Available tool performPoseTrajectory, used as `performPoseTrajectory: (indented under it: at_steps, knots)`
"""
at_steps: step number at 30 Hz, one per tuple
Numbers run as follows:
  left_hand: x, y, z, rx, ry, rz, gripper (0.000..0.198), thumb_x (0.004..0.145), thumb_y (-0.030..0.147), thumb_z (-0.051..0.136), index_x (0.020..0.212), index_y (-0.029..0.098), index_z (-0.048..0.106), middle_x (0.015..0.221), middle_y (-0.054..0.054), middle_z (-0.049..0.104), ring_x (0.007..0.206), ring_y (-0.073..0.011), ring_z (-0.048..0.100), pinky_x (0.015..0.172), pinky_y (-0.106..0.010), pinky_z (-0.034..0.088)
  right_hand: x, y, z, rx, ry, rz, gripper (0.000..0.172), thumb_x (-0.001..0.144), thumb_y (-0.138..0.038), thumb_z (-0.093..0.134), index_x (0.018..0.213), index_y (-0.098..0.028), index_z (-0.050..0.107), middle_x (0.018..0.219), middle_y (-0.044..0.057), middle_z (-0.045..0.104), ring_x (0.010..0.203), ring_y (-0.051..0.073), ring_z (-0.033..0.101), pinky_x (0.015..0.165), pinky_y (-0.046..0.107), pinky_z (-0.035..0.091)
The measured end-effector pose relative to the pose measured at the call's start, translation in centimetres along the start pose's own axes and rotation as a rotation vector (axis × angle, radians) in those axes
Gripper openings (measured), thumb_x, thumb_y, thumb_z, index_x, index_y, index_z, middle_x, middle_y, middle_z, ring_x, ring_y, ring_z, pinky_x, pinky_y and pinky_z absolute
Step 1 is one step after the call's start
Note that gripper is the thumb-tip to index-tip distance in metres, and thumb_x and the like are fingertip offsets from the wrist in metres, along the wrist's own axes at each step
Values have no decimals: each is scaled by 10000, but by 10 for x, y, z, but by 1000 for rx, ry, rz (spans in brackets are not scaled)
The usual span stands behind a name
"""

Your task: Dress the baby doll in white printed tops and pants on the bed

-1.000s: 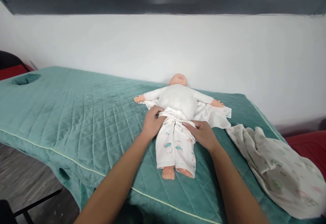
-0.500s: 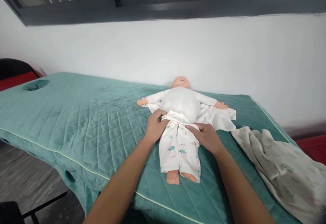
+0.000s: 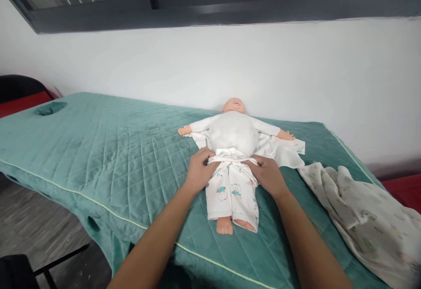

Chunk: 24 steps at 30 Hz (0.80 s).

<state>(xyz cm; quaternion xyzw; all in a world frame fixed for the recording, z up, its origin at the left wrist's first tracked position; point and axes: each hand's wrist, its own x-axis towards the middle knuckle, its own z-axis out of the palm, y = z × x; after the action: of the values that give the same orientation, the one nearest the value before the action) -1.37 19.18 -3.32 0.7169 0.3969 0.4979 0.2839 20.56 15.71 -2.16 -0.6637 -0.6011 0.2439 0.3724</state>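
A baby doll point(image 3: 234, 131) lies on its back with its arms spread, its head towards the wall and its feet towards me. White patterned trousers point(image 3: 230, 192) cover its legs, and both feet show below the cuffs. My left hand point(image 3: 200, 170) is closed on the trousers' waistband at the doll's hip on the left. On the opposite hip my right hand point(image 3: 268, 176) pinches the same waistband. The band is bunched across the lower belly between my hands. Under the doll's arms lies an opened white patterned shirt point(image 3: 283, 152).
A green quilted cover point(image 3: 131, 157) lies over the bed, which has a hole point(image 3: 51, 108) at the far left. A crumpled patterned blanket point(image 3: 362, 219) lies at the right. The white wall point(image 3: 164, 69) and dark window frame point(image 3: 230, 8) stand behind.
My left hand has come slightly lower, and the waistband's middle sits a little lower on the belly. Both hands keep hold of the trousers; the doll lies nearly the same.
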Motion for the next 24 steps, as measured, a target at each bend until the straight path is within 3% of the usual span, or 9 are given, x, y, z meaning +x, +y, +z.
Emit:
performPoseTrajectory:
  at_steps: [4,8,13,19,24]
  knots:
    - [-29,13,-8,34,-89,17,276,874,290,609,655,189,474,672,25,471,679,-131,459,651,-268,345,-2,-1,0,-13,105,-50,244,749,-391,583,618,-191,537,595,-35,488,639,135,434,595,254,324]
    - [-44,16,-13,75,-133,-28,183,870,348,641,821,195,552,827,-9,552,774,-156,498,720,-288,384,-5,-5,0,6,142,-92,155,733,-330,571,680,-188,600,664,-19,582,668,146,480,633,260,356]
    - [-45,12,-12,100,-139,-74,227,841,372,680,933,204,558,942,-21,560,865,-175,509,778,-302,397,-29,-12,1,88,94,-66,166,766,-333,582,699,-187,622,630,-30,550,618,130,456,578,244,342]
    - [-44,12,-12,55,-128,-99,174,872,342,638,930,198,559,912,-3,554,826,-153,502,756,-283,387,-75,-16,8,160,7,-55,333,802,-396,604,571,-193,474,554,-43,396,554,105,357,505,236,286]
    - [-44,13,-13,28,-129,-164,201,864,371,645,936,192,588,857,16,577,765,-134,505,722,-267,386,-79,-17,11,139,58,-54,325,832,-409,571,602,-188,508,572,-36,437,573,114,395,532,237,322]
